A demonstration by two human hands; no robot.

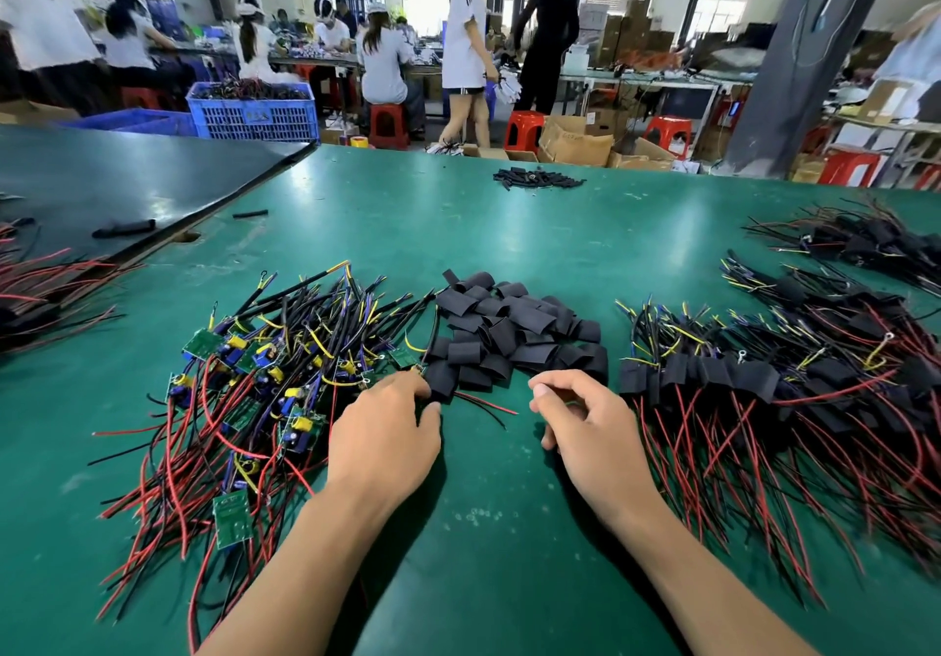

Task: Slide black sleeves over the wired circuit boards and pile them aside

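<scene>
Worktop (509, 228): green surface that carries all the heaps.
Bare boards (265, 375): tangled heap of green circuit boards with red, black and yellow leads. It lies on the near-left part of the worktop, just left of the left hand.
Loose sleeves (509, 329): heap of short black sleeves mid-worktop, between the two board heaps and just beyond both hands.
Sleeved boards (738, 380): heap on the near-right part with black sleeves on. Red and black leads fan toward the near edge.
Second sleeved heap (865, 243): toward the far-right edge, apart from the first.
Left hand (382, 431): at the near-left rim of the loose sleeves. Fingers and thumb are curled, pinching one sleeve (440, 383).
Lead pair (483, 403): one red and one black, trailing right from that sleeve along the worktop.
Right hand (585, 426): between the loose sleeves and the sleeved boards, fingers curled in toward the thumb. Can't tell whether it holds anything.
Far sleeves (537, 178): small dark heap near the far edge, centre.
Black mat (127, 177): far-left corner, with a couple of black tubes on it.
</scene>
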